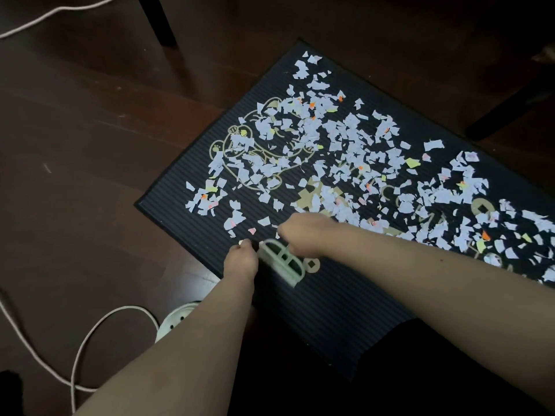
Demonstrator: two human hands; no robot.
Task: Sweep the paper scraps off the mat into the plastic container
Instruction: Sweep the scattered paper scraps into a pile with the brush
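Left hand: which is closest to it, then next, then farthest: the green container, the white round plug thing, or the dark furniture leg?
1. Green container, right beside the left hand.
2. White round plug thing, on the floor, nearer the person.
3. Dark furniture leg, far off at the top.

mat (330, 319) right end cut by frame | green plastic item (282, 262) motion-blurred, shape unclear | white round object (174, 319) half hidden behind left forearm (195, 340) | right hand (303, 235) fingers hidden
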